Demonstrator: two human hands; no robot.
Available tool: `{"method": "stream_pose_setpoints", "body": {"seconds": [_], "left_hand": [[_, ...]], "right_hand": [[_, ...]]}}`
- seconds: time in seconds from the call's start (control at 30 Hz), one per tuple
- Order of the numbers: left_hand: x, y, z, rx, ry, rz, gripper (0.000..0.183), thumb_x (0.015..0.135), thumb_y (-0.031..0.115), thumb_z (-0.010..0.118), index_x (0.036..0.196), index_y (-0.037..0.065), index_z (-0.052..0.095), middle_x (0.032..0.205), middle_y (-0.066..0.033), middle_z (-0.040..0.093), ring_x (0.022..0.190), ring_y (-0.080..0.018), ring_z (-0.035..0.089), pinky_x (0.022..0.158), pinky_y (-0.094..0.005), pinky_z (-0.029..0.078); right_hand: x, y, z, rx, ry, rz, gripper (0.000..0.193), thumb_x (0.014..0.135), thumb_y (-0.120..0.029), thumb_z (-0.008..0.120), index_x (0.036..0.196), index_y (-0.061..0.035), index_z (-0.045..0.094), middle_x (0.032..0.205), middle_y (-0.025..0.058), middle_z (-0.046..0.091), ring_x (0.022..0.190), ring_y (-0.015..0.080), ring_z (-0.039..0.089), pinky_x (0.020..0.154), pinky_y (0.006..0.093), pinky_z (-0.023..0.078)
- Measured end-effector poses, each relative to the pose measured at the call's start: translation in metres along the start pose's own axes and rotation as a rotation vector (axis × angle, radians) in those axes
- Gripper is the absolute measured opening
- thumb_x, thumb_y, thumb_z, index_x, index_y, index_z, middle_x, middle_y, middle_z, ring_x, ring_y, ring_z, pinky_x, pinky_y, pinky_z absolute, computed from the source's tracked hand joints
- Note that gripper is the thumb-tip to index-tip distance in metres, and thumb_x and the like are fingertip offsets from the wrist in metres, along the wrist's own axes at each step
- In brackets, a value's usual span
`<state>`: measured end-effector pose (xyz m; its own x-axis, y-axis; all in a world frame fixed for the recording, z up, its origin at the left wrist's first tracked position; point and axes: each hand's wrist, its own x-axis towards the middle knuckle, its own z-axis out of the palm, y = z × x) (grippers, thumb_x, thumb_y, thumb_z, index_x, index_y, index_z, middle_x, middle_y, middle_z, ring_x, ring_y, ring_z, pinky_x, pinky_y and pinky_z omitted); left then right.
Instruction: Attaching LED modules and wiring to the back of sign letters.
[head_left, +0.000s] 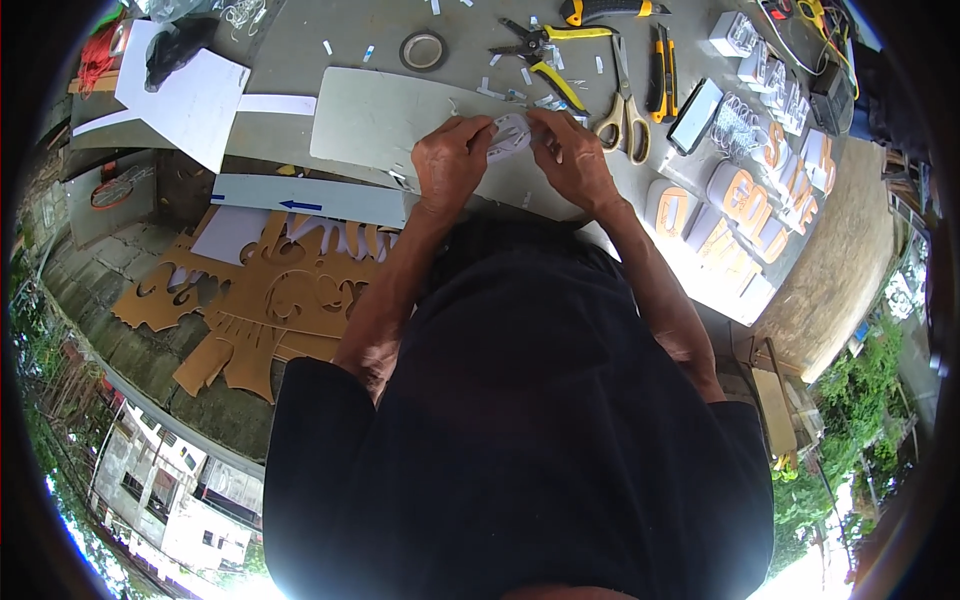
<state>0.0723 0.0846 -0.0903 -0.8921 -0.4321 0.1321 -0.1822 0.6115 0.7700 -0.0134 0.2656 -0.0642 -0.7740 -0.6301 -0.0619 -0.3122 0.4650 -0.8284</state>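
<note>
Between my two hands is a small white rounded piece point(509, 138) with openings in it, perhaps a letter shape. My left hand point(452, 162) is closed, its thumb and fingertips pinching the piece's left edge. From the other side my right hand point(575, 162) grips it with bent fingers; part of that edge is hidden. Both hands are just over the near edge of a light board point(370, 120). Beyond my right hand lie scissors point(625, 115) with tan handles and a yellow-and-black wire stripper point(545, 55). Small white-and-blue scraps point(490, 92) are scattered around them.
A tape roll point(423, 51), a cutter knife point(663, 75) and a phone point(695, 116) lie on the grey table. Orange-and-white letters point(755, 212) stand at the right, near a wire bundle point(738, 128). Brown cut-out sheets point(285, 290) lie lower left. White sheets point(200, 110) hold a black bag point(180, 55).
</note>
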Motion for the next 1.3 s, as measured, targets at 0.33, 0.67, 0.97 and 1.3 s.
{"method": "stream_pose_setpoints", "body": {"seconds": [0.33,0.67,0.97,1.3], "left_hand": [[0.002,-0.001,0.001,0.022,-0.021,0.085,0.008,0.085,0.012,0.079,0.092,0.012,0.077,0.084,-0.0028,0.073,0.065,-0.0205,0.070,0.058,-0.0317,0.054],[0.005,-0.001,0.000,0.013,-0.041,0.124,0.007,0.085,0.011,0.078,0.091,0.012,0.077,0.085,-0.0027,0.074,0.066,-0.0217,0.071,0.058,-0.0325,0.055],[0.004,0.000,-0.001,0.053,-0.038,0.149,0.007,0.085,0.012,0.078,0.091,0.013,0.077,0.083,-0.0017,0.072,0.065,-0.0224,0.070,0.058,-0.0338,0.054],[0.003,-0.003,0.004,0.069,-0.008,0.166,0.008,0.082,0.017,0.078,0.090,0.017,0.074,0.079,0.0006,0.068,0.066,-0.0238,0.068,0.055,-0.0366,0.051]], "right_hand": [[-0.001,0.011,0.013,0.020,0.089,-0.015,0.033,0.087,-0.002,0.072,0.119,-0.0041,0.064,0.097,0.0139,0.068,0.079,0.0254,0.072,0.073,0.0351,0.059],[0.005,0.000,0.020,-0.106,0.109,0.022,0.029,0.085,-0.009,0.074,0.114,-0.0067,0.069,0.095,0.0137,0.067,0.081,0.0289,0.071,0.074,0.0386,0.058],[0.011,0.007,0.031,-0.165,0.161,0.022,0.025,0.084,-0.012,0.077,0.109,-0.0105,0.074,0.092,0.0100,0.066,0.074,0.0238,0.070,0.070,0.0361,0.056],[0.016,0.011,0.020,-0.085,0.125,0.013,0.022,0.089,-0.009,0.072,0.110,-0.0081,0.074,0.093,0.0108,0.068,0.078,0.0240,0.070,0.072,0.0348,0.056]]}}
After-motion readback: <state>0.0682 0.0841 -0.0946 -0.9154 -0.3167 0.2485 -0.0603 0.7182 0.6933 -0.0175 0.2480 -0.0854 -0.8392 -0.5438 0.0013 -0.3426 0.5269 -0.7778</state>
